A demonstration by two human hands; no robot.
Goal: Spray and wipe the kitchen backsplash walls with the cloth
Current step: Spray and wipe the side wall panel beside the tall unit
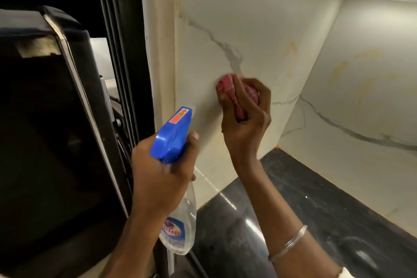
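1. The left hand (162,171) holds the spray bottle (178,221), fingers wrapped round its neck under the blue top.
2. The right hand (246,115) squeezes the pink cloth (225,88) flat on the white marble wall (259,36), above the black counter (304,205).

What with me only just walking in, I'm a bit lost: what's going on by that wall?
A person is cleaning the marble-look backsplash wall. The right hand grips a bunched pink cloth and presses it against the wall panel. The left hand holds a spray bottle by its neck, with the blue head pointed up toward the same panel. The black countertop lies below.
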